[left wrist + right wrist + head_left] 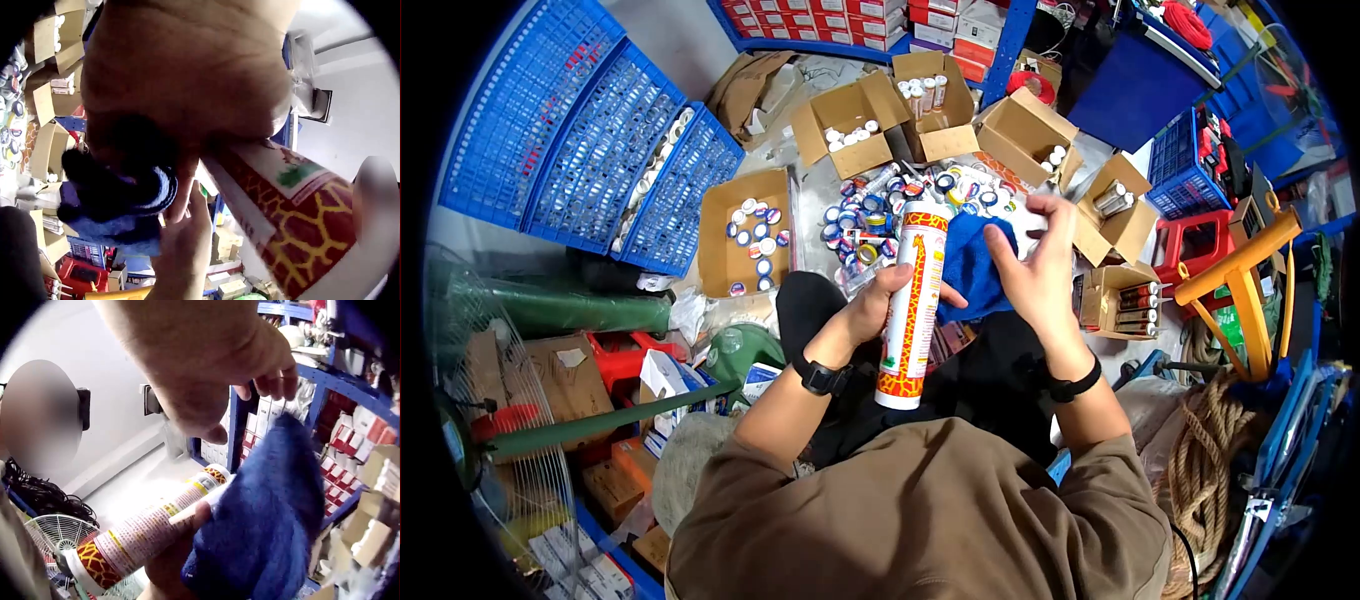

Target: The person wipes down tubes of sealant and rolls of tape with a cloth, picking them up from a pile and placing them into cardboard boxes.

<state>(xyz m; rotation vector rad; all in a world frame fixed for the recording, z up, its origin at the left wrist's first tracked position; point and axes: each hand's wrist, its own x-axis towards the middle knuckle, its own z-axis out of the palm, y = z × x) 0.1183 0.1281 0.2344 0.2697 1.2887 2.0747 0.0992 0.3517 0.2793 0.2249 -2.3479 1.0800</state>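
The left hand (868,308) has its grip curled round a white tube (914,320) with red-and-yellow giraffe patterning, held slightly tilted in front of the person's lap. The right hand (1043,275) has a released grip, thumb and fingers parted beside a blue cloth (978,275); what supports that cloth cannot be told. Beyond lies a pile of small round pieces (862,215), near an open carton (717,222). Farther out stand blue crates (585,115) leftward and coiled rope (1203,450) rightward.
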